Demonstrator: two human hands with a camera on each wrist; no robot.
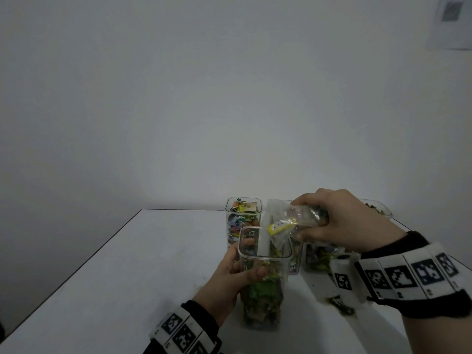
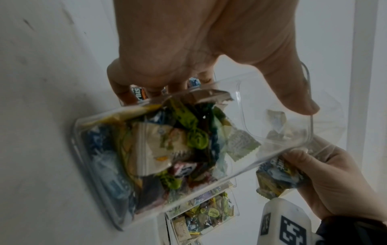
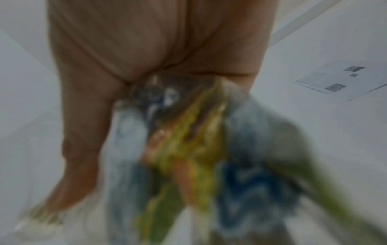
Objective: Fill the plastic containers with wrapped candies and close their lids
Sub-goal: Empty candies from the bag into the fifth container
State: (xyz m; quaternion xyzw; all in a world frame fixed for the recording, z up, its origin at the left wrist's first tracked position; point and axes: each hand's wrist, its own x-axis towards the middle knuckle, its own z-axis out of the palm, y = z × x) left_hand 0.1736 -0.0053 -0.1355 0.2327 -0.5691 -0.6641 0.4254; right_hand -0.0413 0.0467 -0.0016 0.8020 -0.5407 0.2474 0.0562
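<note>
The left hand (image 1: 224, 279) wrapped its fingers (image 2: 297, 92) around the half-filled clear container (image 1: 263, 284), steadying it on the tabletop (image 1: 132, 264), probably for pouring. Just above its rim, the right hand (image 1: 342, 223) clutched a clear bag of wrapped candies (image 1: 288, 221), mouth tipped downward. Another filled container (image 1: 242, 215) stood behind, lidless.

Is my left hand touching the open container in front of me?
Touching. The head view shows the left hand wrapped around the container, thumb on its near wall, fingers behind it.
</note>
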